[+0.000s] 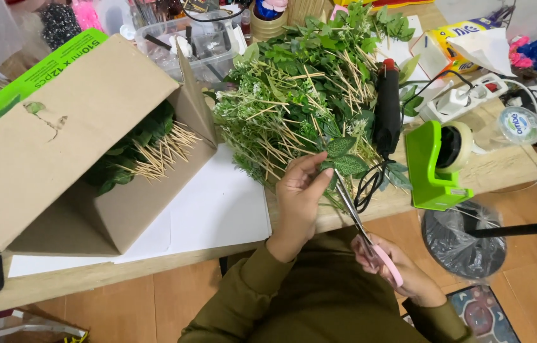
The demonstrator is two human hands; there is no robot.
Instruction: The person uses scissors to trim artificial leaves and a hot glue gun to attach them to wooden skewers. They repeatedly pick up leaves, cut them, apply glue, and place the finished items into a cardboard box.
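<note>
Our left fingers (pixel 311 166) pinching a leaf sprig (pixel 344 159), our right hand (pixel 395 270) gripping pink scissors (pixel 363 228), blades at its stem, greenery pile (pixel 300 95) behind

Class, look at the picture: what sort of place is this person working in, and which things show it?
Probably a home craft workbench: a heap of artificial greenery on sticks, a glue gun and a green tape dispenser.
</note>
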